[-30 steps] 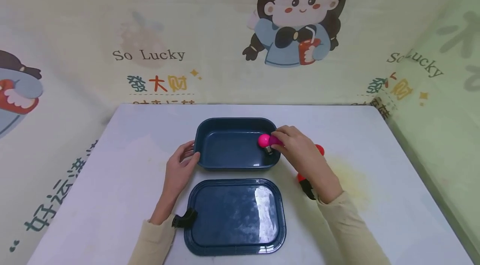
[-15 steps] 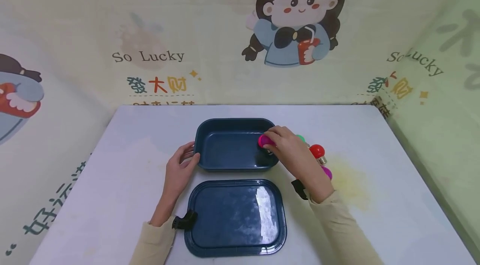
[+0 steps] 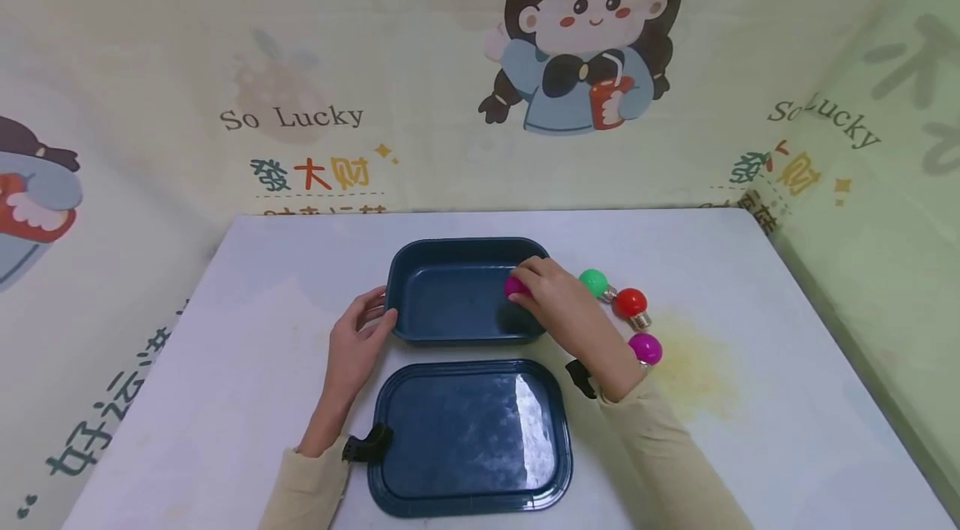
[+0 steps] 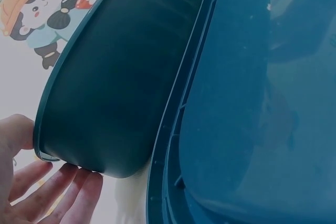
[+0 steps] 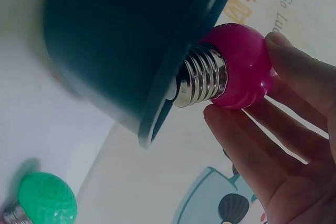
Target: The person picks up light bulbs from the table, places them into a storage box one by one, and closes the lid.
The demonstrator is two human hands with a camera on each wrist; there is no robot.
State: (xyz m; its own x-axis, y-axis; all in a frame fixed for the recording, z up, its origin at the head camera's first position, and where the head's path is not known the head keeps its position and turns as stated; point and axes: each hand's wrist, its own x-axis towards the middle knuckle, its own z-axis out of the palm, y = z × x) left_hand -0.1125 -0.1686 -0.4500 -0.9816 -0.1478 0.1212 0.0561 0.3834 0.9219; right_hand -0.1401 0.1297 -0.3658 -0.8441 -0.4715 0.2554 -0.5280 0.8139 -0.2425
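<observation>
My left hand (image 3: pixel 356 355) grips the left end of a dark blue rectangular container (image 3: pixel 442 297). In the left wrist view the thumb is at its rim, with the fingers against the outer wall. My right hand (image 3: pixel 558 305) is over the container's right end and holds a magenta light bulb (image 5: pixel 244 66) by its globe. In the right wrist view the bulb's silver screw base points toward the container rim. The right hand hides part of the container's right end. A green bulb (image 3: pixel 593 282), a red bulb (image 3: pixel 631 302) and a purple bulb (image 3: pixel 646 348) lie right of the container.
A flat dark blue lid (image 3: pixel 468 438) lies on the white table (image 3: pixel 247 347), just in front of the container. A black strap (image 3: pixel 367 442) on the left wrist overhangs the lid's left edge. A printed cloth (image 3: pixel 420 97) hangs behind the table.
My right hand has moved left with the magenta bulb, uncovering the green, red and purple bulbs. A brighter pink globe seen beside the held bulb is now out of sight. My left hand keeps its hold.
</observation>
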